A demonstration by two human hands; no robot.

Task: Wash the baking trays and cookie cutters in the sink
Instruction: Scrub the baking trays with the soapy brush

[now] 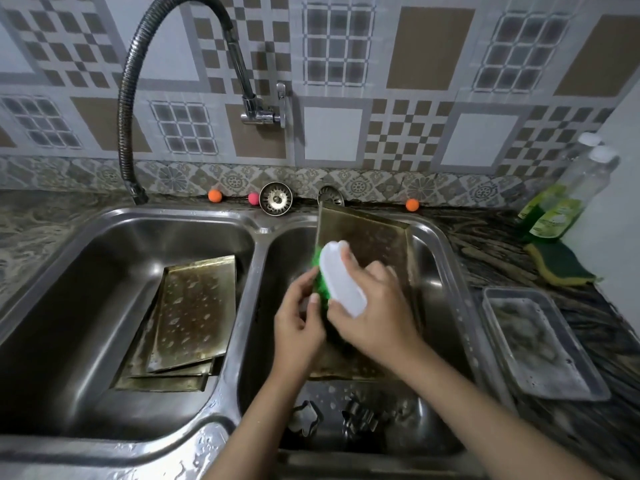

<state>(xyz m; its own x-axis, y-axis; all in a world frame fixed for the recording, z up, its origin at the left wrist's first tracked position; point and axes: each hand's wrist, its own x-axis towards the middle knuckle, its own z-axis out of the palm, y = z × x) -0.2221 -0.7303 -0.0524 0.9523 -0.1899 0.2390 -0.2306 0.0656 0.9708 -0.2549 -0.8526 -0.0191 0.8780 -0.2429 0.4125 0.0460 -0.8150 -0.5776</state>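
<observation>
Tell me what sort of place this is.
Most likely a home kitchen: a steel double-basin sink set in a stone counter, a wall tap on patterned tiles, and dish soap bottles beside a sponge.

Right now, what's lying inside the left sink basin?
A stack of wet baking trays leans there, the top one spotted with droplets. How many lie beneath, and the basin floor under them, is covered.

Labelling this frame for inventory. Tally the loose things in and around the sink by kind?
Tarnished metal baking trays: 4, one being scrubbed, three stacked in the left basin
Metal cookie cutters: 2 clear, more possibly hidden
Small balls on the ledge: 3, two orange, one pink
Green-bristled white scrub brush: 1
Soap bottles: 2
Total: 12
</observation>
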